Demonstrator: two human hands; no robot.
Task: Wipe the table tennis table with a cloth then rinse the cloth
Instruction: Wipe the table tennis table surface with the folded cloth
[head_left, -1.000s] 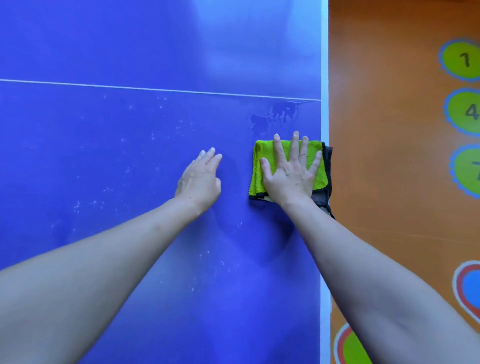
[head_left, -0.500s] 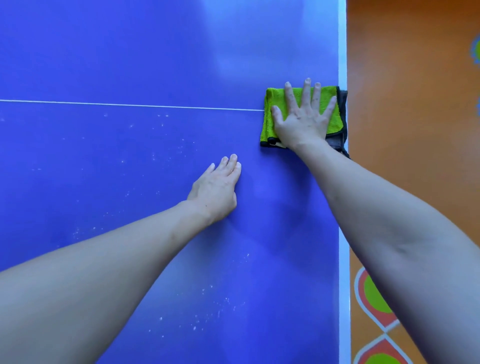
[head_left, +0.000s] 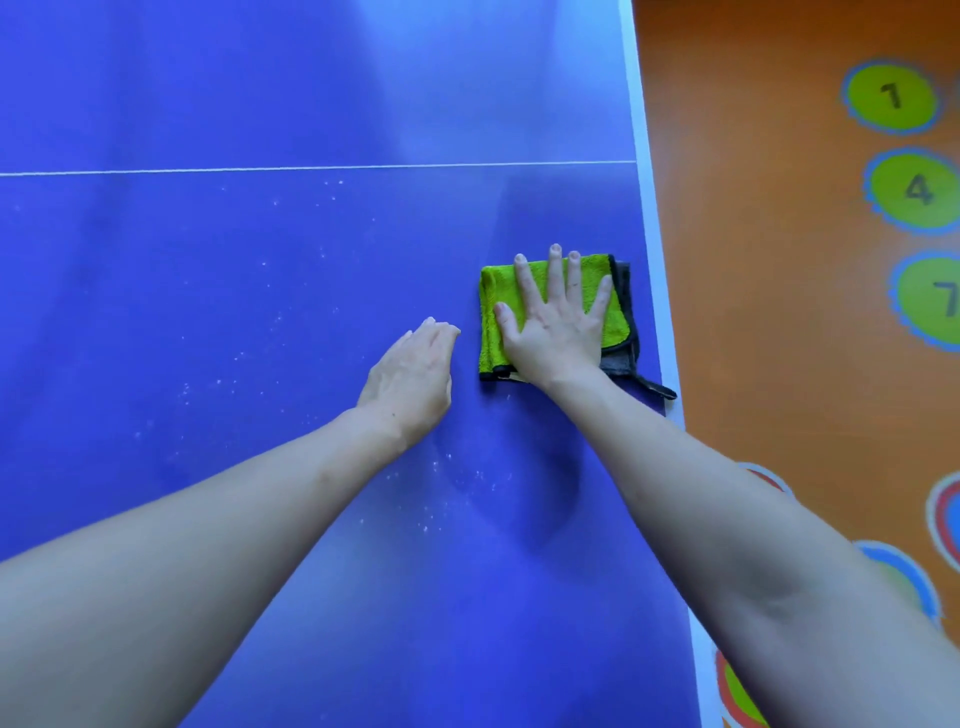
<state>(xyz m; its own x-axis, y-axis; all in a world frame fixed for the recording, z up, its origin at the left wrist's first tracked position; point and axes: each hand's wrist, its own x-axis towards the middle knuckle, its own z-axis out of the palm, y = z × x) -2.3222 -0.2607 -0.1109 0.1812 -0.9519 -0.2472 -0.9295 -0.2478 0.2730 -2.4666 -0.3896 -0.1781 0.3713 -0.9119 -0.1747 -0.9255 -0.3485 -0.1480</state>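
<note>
A folded green cloth (head_left: 492, 322) with a grey underside lies on the blue table tennis table (head_left: 260, 312), close to its white right edge. My right hand (head_left: 558, 322) presses flat on the cloth with fingers spread. Just left of the cloth, my left hand (head_left: 410, 379) rests on the bare table with fingers straight and together. White specks dot the surface left of and below my hands.
A thin white line (head_left: 311, 169) crosses the table beyond my hands. The table's white border (head_left: 649, 249) runs along the right. Past it lies an orange floor (head_left: 769, 312) with green numbered circles (head_left: 891, 96).
My right hand has pulled the cloth back toward me from the white line along the right edge. The left hand stays resting on the table beside it.
</note>
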